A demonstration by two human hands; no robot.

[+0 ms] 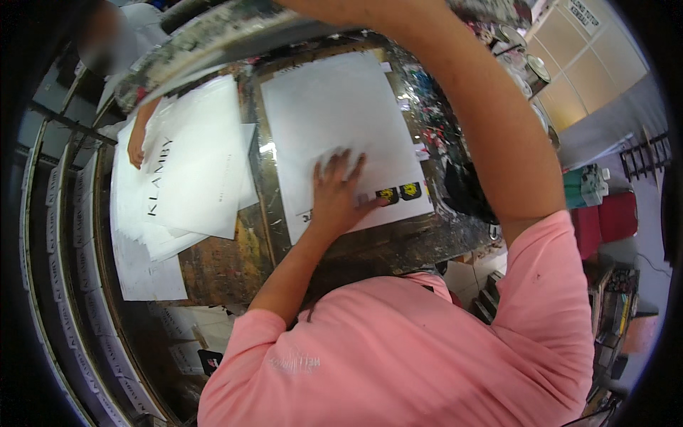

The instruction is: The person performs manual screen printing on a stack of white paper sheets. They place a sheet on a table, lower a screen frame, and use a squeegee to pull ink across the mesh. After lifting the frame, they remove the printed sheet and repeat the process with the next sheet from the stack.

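Note:
My left hand [338,192] lies on a blank white sheet [334,107] with its fingers spread. Near its thumb are two small black patches with yellow marks [410,191], along the sheet's near right edge. The sheet rests on a dark, paint-stained wooden table [228,267]. My right arm [491,121] reaches up and across toward the far side, and only the edge of my right hand [320,7] shows at the top rim. Its fingers are out of sight. Below it slants a paint-smeared frame [213,53], raised over the table's far side.
To the left lies a stack of white printed sheets [199,171], with another person's hand [137,146] on it. Metal drying racks [78,235] holding printed sheets stand farther left. Paint cans [537,70] are at the far right, near a red chair [615,217].

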